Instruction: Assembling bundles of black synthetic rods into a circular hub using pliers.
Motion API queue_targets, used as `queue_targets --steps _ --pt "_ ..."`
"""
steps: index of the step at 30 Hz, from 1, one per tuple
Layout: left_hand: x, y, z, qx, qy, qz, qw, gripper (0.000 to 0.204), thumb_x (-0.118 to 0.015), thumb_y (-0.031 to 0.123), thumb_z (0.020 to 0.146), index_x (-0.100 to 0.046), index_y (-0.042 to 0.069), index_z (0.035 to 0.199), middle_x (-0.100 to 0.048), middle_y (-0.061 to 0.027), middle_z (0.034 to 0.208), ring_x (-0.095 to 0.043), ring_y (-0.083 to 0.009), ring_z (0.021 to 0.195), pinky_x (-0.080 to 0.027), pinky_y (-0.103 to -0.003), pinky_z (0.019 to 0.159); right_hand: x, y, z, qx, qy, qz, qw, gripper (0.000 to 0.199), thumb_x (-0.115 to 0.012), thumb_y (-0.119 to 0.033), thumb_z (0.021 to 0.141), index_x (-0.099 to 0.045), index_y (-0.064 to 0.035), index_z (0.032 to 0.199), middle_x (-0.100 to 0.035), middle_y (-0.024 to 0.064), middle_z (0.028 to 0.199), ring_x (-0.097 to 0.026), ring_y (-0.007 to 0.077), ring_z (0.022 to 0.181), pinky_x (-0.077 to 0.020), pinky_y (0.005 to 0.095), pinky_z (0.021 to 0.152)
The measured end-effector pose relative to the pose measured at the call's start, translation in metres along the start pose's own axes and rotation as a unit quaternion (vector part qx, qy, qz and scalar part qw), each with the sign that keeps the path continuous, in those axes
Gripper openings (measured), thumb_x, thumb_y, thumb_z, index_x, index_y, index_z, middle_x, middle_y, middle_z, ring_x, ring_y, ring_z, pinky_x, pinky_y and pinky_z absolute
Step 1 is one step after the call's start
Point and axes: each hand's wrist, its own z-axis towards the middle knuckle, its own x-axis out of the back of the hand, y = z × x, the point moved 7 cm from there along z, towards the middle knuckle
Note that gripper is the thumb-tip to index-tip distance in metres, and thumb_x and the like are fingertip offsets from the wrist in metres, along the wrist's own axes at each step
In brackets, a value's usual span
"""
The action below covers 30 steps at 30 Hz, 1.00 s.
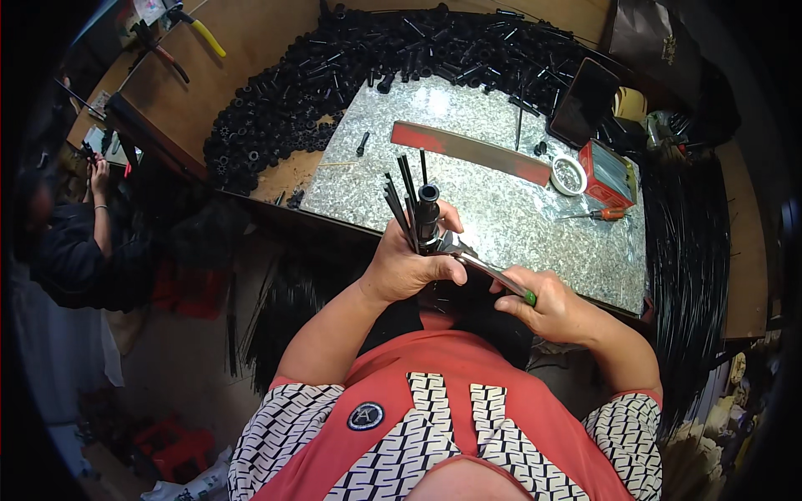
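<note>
My left hand is closed around a bundle of thin black rods and a short black tube that stand up out of the fist. My right hand grips the green-tipped handles of metal pliers. The pliers' jaws reach left to the base of the tube at my left fist. Both hands hover just in front of the near edge of a galvanised metal sheet on the bench.
A big heap of black tubes curves along the back and left of the sheet. On the sheet lie a red metal strip, a white round dish, a red box and a screwdriver. Long black rods hang at right. Another person sits at left.
</note>
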Motion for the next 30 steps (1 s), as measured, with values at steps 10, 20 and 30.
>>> queue_targets --steps 10,20,30 --pt "0.017 -0.003 0.001 -0.023 0.037 0.025 0.999 0.052 -0.086 0.021 0.065 -0.051 0.002 0.100 -0.042 0.0084 0.061 -0.036 -0.0005 0.057 -0.033 -0.017 0.058 0.046 -0.006 -0.011 0.120 0.263 -0.186 0.939 0.019 -0.061 -0.003 0.086 -0.051 -0.0026 0.102 -0.054 0.0139 0.077 -0.055 0.0236 0.063 -0.0436 0.0336 0.058" --pt "0.017 0.005 0.002 -0.026 0.078 0.090 0.993 0.054 -0.084 0.018 0.069 -0.050 0.001 0.107 -0.039 0.0097 0.057 -0.033 0.0008 0.055 -0.029 -0.016 0.055 0.123 0.022 -0.011 0.035 0.392 -0.279 0.876 0.016 -0.060 -0.007 0.088 -0.051 -0.0022 0.101 -0.056 0.0157 0.069 -0.059 0.0338 0.064 -0.0449 0.0359 0.058" --pt "0.014 -0.006 0.004 0.023 0.035 0.042 0.998 0.063 -0.087 0.021 0.066 -0.049 0.000 0.111 -0.041 0.0097 0.056 -0.035 0.0009 0.051 -0.027 -0.017 0.048 0.073 -0.033 -0.012 0.178 0.310 -0.492 0.794 0.041 -0.071 -0.017 0.076 -0.054 -0.0017 0.109 -0.050 0.0092 0.073 -0.052 0.0264 0.063 -0.0399 0.0373 0.056"
